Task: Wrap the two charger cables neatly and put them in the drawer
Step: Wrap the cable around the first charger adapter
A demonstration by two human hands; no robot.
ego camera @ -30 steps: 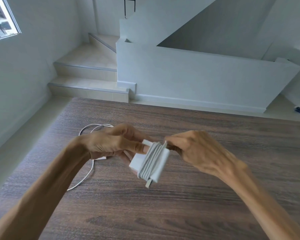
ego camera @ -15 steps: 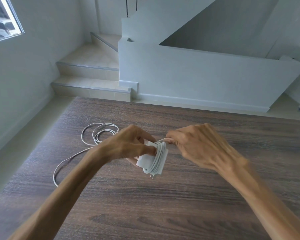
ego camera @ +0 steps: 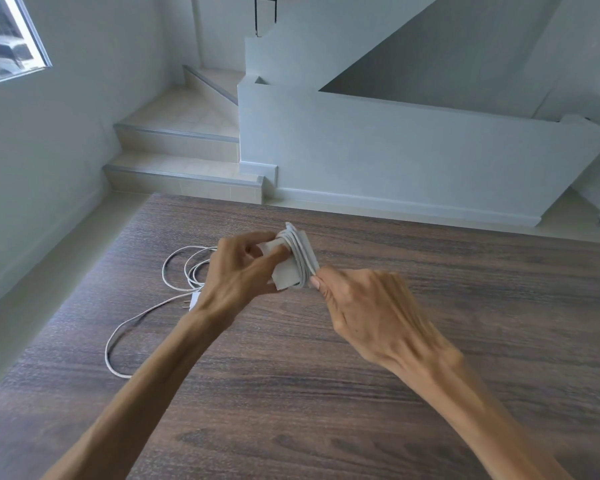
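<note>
My left hand grips a white charger block that has its white cable wound around it in several turns. My right hand pinches the cable at the block's lower right edge. Both hands hold it above the dark wooden table. A second white charger cable lies loose on the table to the left, in coils with a long tail; its plug block peeks out behind my left wrist. No drawer is in view.
The table's far edge runs below a white stair wall. Tiled steps rise at the back left. A window is at the upper left. A strip of pale floor lies along the table's left side.
The wrapped charger has turned and risen, now tilted up to the right. My right hand has dropped from the block's top to its lower right edge. The loose cable shows more.
</note>
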